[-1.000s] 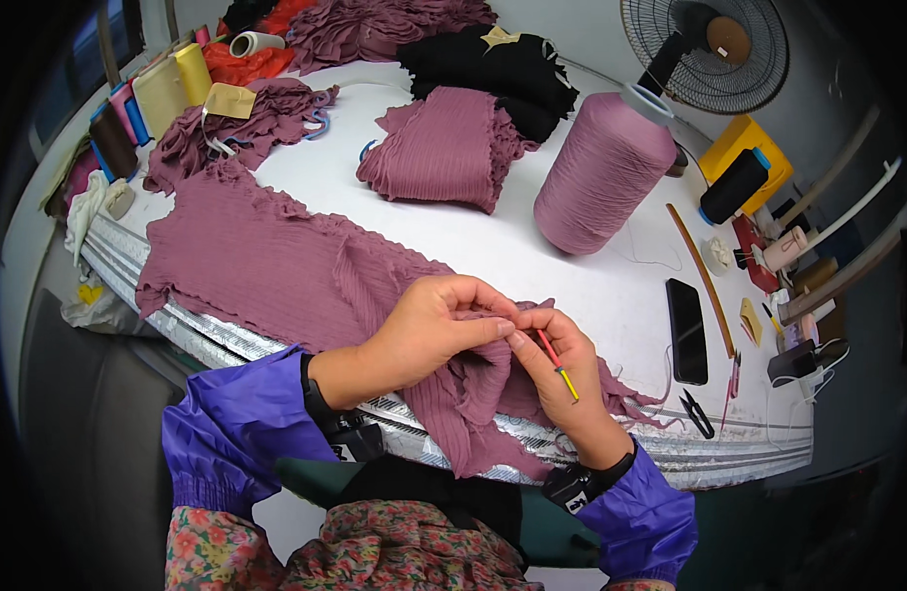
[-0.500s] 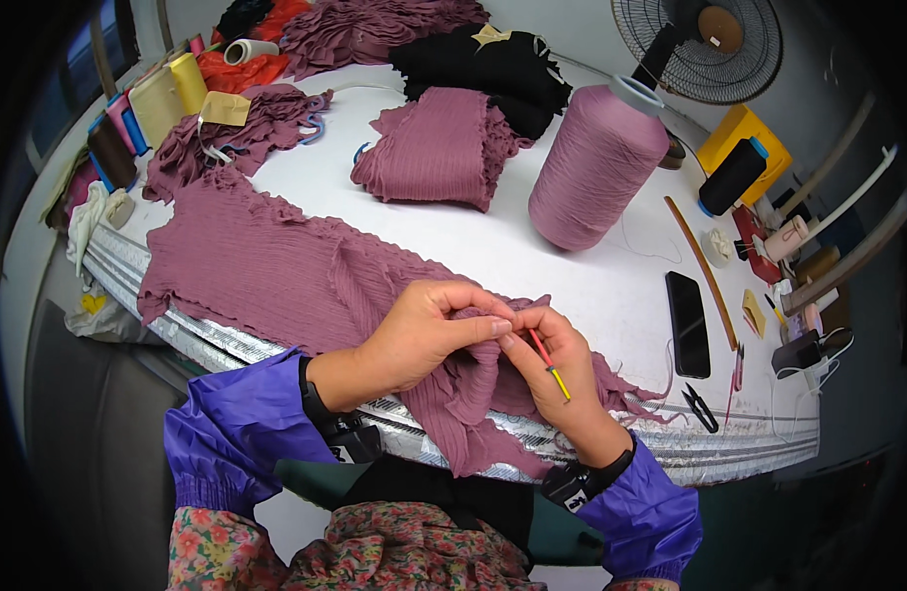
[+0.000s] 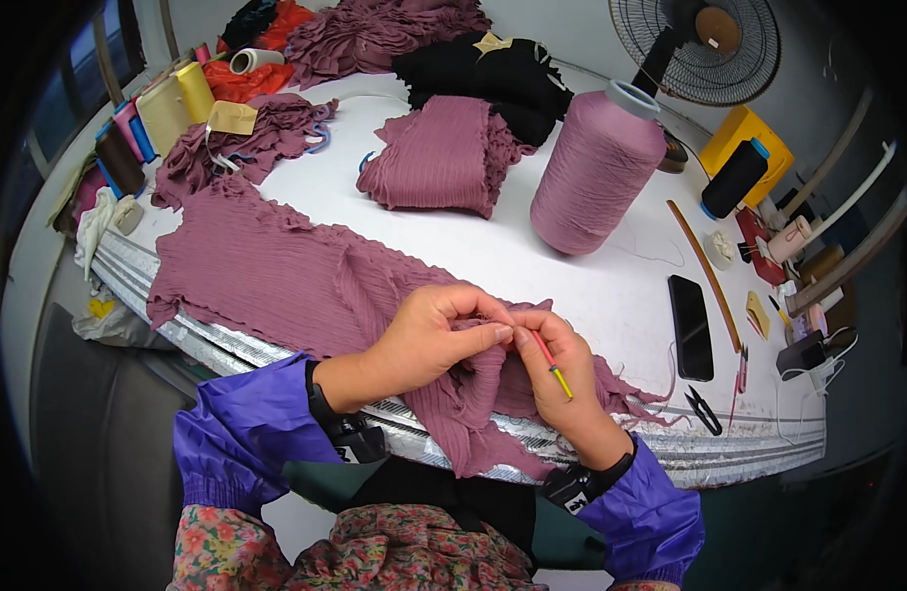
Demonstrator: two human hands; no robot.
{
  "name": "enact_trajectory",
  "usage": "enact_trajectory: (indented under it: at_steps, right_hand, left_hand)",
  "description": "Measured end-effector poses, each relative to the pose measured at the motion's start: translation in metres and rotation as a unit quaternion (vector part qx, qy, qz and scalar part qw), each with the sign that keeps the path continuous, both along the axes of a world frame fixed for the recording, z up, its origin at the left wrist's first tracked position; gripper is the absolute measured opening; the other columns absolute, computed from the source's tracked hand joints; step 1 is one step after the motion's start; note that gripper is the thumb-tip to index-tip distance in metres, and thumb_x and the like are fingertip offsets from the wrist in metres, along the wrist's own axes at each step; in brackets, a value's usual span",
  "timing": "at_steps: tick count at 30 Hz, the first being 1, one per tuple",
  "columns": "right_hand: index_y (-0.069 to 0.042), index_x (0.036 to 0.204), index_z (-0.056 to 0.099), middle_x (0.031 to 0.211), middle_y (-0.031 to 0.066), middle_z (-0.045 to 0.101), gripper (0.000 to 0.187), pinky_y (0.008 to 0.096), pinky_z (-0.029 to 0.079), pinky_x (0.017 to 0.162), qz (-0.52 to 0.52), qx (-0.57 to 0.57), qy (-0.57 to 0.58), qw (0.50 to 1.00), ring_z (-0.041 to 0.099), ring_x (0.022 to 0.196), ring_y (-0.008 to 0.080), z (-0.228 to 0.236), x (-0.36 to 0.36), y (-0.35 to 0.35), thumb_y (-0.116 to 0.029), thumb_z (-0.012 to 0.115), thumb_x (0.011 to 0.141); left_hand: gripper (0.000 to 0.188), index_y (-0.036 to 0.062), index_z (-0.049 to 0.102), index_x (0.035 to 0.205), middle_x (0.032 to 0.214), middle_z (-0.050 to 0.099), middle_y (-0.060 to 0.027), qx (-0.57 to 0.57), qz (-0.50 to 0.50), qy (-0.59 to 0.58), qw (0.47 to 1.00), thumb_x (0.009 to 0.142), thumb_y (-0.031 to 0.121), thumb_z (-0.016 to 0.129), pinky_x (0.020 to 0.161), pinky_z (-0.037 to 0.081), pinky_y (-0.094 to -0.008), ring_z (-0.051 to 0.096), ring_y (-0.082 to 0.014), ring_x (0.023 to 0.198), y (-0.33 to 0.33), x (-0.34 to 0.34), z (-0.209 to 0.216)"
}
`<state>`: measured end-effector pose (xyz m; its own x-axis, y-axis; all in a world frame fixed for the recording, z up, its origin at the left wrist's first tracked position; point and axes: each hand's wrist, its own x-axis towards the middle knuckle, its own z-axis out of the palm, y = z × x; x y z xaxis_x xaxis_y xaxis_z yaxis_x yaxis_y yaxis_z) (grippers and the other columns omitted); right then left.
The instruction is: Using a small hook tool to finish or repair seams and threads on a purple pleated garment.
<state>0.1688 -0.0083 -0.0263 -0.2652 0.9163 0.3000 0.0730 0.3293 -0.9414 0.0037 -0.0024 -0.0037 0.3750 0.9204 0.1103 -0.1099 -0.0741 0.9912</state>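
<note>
A mauve ribbed knit fabric lies across the near side of the table, and part of it droops over the front edge. My left hand pinches the knit's upper edge between thumb and fingers. Close against it, my right hand is closed on a thin tool with a red and yellow handle, whose lower end sticks out past the palm. The tool's working tip is hidden between my fingertips, which meet at the fabric. A loose mauve strand trails from the knit's right end.
A large mauve yarn cone stands beyond my hands, beside a folded mauve knit bundle. To the right lie a black phone, black thread snips and a curved wooden strip. A fan stands at the back.
The view has shifted slightly, so the whole scene sits a little lower and to the right. Both hands keep their hold at the fabric edge, with only small finger movement.
</note>
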Motion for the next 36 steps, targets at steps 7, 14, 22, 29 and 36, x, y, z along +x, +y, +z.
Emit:
enact_trajectory:
  at_steps: [7,14,22,29,36]
  right_hand:
    - [0.004,0.101,0.053,0.088,0.009,0.055,0.026,0.0229,0.041,0.074,-0.036,-0.049,0.15,0.987,0.05,0.079,0.0118,0.014,0.0,-0.008,-0.015,0.038,0.089]
    - [0.004,0.102,0.053,0.08,0.006,0.049,0.028,0.022,0.04,0.07,-0.047,0.035,0.108,0.992,0.049,0.074,0.0104,0.01,0.003,-0.011,-0.015,0.037,0.089]
    - [0.003,0.099,0.051,0.091,0.0089,0.056,0.017,0.0247,0.044,0.076,-0.014,-0.024,0.165,0.986,0.054,0.082,0.0122,0.014,-0.002,-0.018,-0.007,0.044,0.087]
    - [0.004,0.099,0.05,0.093,0.011,0.056,0.018,0.0257,0.044,0.077,-0.015,-0.014,0.196,0.98,0.054,0.086,0.0147,0.01,-0.005,-0.016,-0.007,0.042,0.088]
    - [0.005,0.099,0.05,0.095,0.0121,0.056,0.018,0.0259,0.044,0.078,0.004,-0.031,0.212,0.977,0.054,0.086,0.0154,0.009,-0.008,-0.018,-0.007,0.042,0.088]
  left_hand:
    - [0.012,-0.0031,0.058,0.089,0.084,0.059,-0.0059,-0.005,0.021,-0.006,1.0,0.079,0.003,0.056,0.07,0.045,-0.0197,0.055,-0.0088,0.078,0.001,0.0,0.0]
    - [0.014,-0.0029,0.058,0.089,0.083,0.059,-0.0048,-0.008,0.035,-0.017,0.999,0.078,0.005,0.058,0.068,0.045,-0.0182,0.055,-0.0076,0.077,0.002,-0.001,-0.002]
    - [0.012,-0.0025,0.058,0.089,0.084,0.059,-0.0041,0.005,0.046,-0.014,0.999,0.079,0.005,0.056,0.069,0.044,-0.0186,0.054,-0.0071,0.078,0.004,0.001,-0.002]
    - [0.012,-0.0022,0.057,0.089,0.084,0.059,-0.0036,-0.014,0.052,-0.054,0.997,0.079,0.004,0.056,0.07,0.043,-0.0183,0.053,-0.0068,0.078,0.004,0.0,-0.002]
    - [0.011,-0.0024,0.057,0.089,0.084,0.058,-0.0037,-0.031,0.049,-0.076,0.995,0.079,0.003,0.055,0.07,0.042,-0.0188,0.053,-0.0076,0.078,0.004,-0.002,-0.003]
